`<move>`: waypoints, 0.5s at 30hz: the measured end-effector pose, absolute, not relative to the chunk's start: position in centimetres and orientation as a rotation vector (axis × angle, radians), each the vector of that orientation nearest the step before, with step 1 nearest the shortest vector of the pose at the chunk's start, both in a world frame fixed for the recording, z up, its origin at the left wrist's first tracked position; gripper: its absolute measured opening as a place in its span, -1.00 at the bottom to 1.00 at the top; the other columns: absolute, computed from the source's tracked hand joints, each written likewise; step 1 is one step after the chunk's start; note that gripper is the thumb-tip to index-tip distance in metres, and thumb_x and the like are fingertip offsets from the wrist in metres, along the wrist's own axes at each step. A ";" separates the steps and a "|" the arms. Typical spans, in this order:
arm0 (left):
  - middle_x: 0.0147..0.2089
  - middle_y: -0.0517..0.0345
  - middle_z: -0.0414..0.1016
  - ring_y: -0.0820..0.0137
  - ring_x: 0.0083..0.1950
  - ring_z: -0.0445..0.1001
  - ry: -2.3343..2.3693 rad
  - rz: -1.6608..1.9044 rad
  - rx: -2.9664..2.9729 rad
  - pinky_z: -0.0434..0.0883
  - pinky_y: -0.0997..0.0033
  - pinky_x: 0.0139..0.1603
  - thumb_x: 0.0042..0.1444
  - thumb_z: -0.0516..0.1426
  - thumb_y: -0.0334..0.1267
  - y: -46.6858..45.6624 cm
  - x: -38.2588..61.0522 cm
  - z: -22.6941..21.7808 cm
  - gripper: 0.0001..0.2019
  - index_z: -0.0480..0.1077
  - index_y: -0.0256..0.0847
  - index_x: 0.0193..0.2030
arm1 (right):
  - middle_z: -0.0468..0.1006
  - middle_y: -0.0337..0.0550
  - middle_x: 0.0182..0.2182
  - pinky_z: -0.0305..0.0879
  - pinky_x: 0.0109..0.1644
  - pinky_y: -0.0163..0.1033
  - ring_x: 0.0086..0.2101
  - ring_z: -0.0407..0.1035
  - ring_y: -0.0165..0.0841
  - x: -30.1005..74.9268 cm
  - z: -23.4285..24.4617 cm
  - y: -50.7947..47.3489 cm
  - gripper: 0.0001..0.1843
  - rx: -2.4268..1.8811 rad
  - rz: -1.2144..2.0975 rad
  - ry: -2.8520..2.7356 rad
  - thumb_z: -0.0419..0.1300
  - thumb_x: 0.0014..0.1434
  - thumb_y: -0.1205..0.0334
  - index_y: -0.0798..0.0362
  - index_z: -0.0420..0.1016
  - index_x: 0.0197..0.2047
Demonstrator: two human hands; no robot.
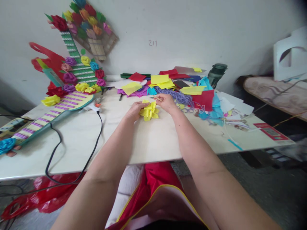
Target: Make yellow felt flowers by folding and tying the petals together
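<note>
A yellow paper flower (150, 111) with spread petals is held just above the white table (158, 140). My left hand (136, 110) is closed on its left side, the fingertips pinching the petals. My right hand (165, 101) is closed at the flower's upper right edge. From its fingers a thin pale pointed tool (151, 97) sticks out to the left; it is too small to tell its kind. Behind my hands lie yellow paper sheets (160, 80) and a heap of purple yarn (174, 95).
A guitar-shaped board (55, 110) with paper flowers lies at left, near a black cable (94, 153) hanging over the front edge. A dark bottle (216, 75) stands back right. Red paper (203, 99) and blue paper (217, 111) lie right of the yarn.
</note>
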State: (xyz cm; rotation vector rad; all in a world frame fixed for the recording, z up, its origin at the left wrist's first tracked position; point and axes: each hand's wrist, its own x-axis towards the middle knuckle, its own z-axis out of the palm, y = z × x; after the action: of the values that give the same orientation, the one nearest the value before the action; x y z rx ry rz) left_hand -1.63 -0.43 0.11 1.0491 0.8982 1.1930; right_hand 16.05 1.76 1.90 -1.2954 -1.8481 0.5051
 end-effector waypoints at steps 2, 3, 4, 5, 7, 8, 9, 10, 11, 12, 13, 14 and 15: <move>-0.46 -0.03 0.59 0.34 -0.49 0.51 0.902 1.161 1.062 0.41 0.41 -0.43 -0.25 0.38 -0.24 -0.3 -1.8 -0.1 -0.77 0.49 -0.30 -0.46 | 0.67 -0.14 -0.20 0.35 -0.05 -0.22 -0.17 0.51 -0.29 16.0 1.8 1.8 -0.68 -1.275 0.505 -1.841 0.20 0.03 0.34 0.10 0.62 -0.12; -0.45 -0.04 0.59 0.34 -0.49 0.51 0.901 1.153 1.071 0.42 0.39 -0.41 -0.24 0.39 -0.22 -0.2 -1.8 -0.3 -0.76 0.49 -0.31 -0.46 | 0.67 -0.14 -0.21 0.35 -0.06 -0.22 -0.17 0.51 -0.29 15.9 1.7 1.8 -0.68 -1.262 0.510 -1.835 0.20 0.03 0.34 0.10 0.62 -0.11; -0.44 -0.05 0.59 0.33 -0.48 0.52 0.896 1.152 1.079 0.43 0.37 -0.38 -0.22 0.39 -0.21 -0.1 -1.9 -0.4 -0.75 0.50 -0.32 -0.45 | 0.67 -0.14 -0.22 0.36 -0.07 -0.23 -0.18 0.51 -0.30 15.8 1.7 1.8 -0.68 -1.246 0.518 -1.828 0.19 0.04 0.33 0.10 0.62 -0.11; -0.43 -0.05 0.59 0.33 -0.47 0.52 0.892 1.155 1.086 0.44 0.35 -0.35 -0.21 0.39 -0.20 0.0 -2.0 -0.5 -0.74 0.50 -0.32 -0.45 | 0.67 -0.13 -0.22 0.36 -0.08 -0.23 -0.18 0.51 -0.30 15.8 1.6 1.8 -0.68 -1.227 0.529 -1.819 0.19 0.04 0.33 0.11 0.62 -0.11; -0.44 -0.03 0.59 0.32 -0.46 0.53 0.896 1.156 1.093 0.46 0.32 -0.31 -0.19 0.38 -0.20 0.1 -2.1 -0.5 -0.74 0.49 -0.32 -0.43 | 0.67 -0.13 -0.22 0.37 -0.08 -0.23 -0.19 0.52 -0.30 15.6 1.5 1.9 -0.68 -1.182 0.562 -1.803 0.20 0.03 0.34 0.11 0.61 -0.12; -0.44 -0.02 0.58 0.32 -0.46 0.52 0.901 1.150 1.093 0.46 0.31 -0.30 -0.19 0.38 -0.20 0.0 -2.1 -0.4 -0.75 0.49 -0.32 -0.43 | 0.67 -0.14 -0.22 0.37 -0.08 -0.23 -0.19 0.52 -0.31 15.5 1.4 2.0 -0.68 -1.159 0.577 -1.795 0.20 0.03 0.34 0.11 0.61 -0.13; -0.44 0.00 0.58 0.32 -0.46 0.52 0.904 1.144 1.090 0.46 0.31 -0.30 -0.19 0.38 -0.21 0.0 -2.1 -0.3 -0.74 0.48 -0.32 -0.42 | 0.67 -0.15 -0.23 0.38 -0.08 -0.23 -0.19 0.52 -0.31 15.5 1.2 2.1 -0.69 -1.139 0.587 -1.787 0.19 0.03 0.35 0.10 0.61 -0.14; -0.44 0.01 0.58 0.32 -0.45 0.52 0.903 1.137 1.085 0.46 0.31 -0.30 -0.20 0.38 -0.21 -0.1 -2.0 -0.2 -0.74 0.48 -0.32 -0.41 | 0.67 -0.16 -0.24 0.38 -0.08 -0.23 -0.20 0.53 -0.31 15.4 1.1 2.2 -0.70 -1.121 0.594 -1.779 0.19 0.02 0.35 0.09 0.61 -0.15; -0.44 0.01 0.57 0.32 -0.45 0.52 0.898 1.130 1.077 0.46 0.31 -0.30 -0.21 0.38 -0.22 -0.2 -2.0 -0.1 -0.73 0.48 -0.33 -0.40 | 0.67 -0.16 -0.25 0.39 -0.09 -0.22 -0.20 0.53 -0.30 15.3 1.0 2.4 -0.71 -1.110 0.588 -1.770 0.19 0.02 0.36 0.09 0.61 -0.16; -0.43 0.02 0.57 0.32 -0.44 0.52 0.888 1.126 1.069 0.46 0.32 -0.30 -0.22 0.38 -0.22 -0.3 -1.9 0.0 -0.71 0.47 -0.33 -0.39 | 0.67 -0.17 -0.26 0.39 -0.09 -0.22 -0.21 0.53 -0.30 15.3 0.8 2.6 -0.72 -1.099 0.582 -1.768 0.20 0.01 0.36 0.09 0.61 -0.18; -0.44 0.03 0.56 0.33 -0.44 0.52 0.878 1.124 1.064 0.46 0.32 -0.31 -0.23 0.37 -0.22 -0.5 -1.9 0.2 -0.70 0.46 -0.33 -0.38 | 0.67 -0.18 -0.27 0.40 -0.10 -0.22 -0.21 0.53 -0.30 15.3 0.7 2.7 -0.73 -1.087 0.575 -1.770 0.20 0.01 0.36 0.08 0.61 -0.19; -0.44 0.05 0.55 0.34 -0.44 0.51 0.869 1.131 1.061 0.46 0.34 -0.33 -0.25 0.37 -0.23 -0.6 -1.8 0.3 -0.70 0.45 -0.33 -0.37 | 0.67 -0.19 -0.28 0.40 -0.10 -0.21 -0.22 0.53 -0.30 15.3 0.6 2.9 -0.73 -1.077 0.569 -1.776 0.20 0.01 0.35 0.07 0.61 -0.20; -0.44 0.08 0.54 0.35 -0.45 0.51 0.864 1.146 1.062 0.45 0.35 -0.35 -0.26 0.36 -0.25 -0.6 -1.8 0.4 -0.69 0.44 -0.31 -0.35 | 0.66 -0.20 -0.28 0.40 -0.11 -0.21 -0.22 0.53 -0.30 15.3 0.5 3.0 -0.74 -1.067 0.564 -1.786 0.20 0.02 0.35 0.06 0.61 -0.20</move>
State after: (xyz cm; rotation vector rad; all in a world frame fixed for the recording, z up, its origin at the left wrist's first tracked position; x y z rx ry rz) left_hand -1.80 -0.64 0.38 1.0619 0.8642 1.1459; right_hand 15.25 2.98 0.53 -1.0668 -1.7857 0.5638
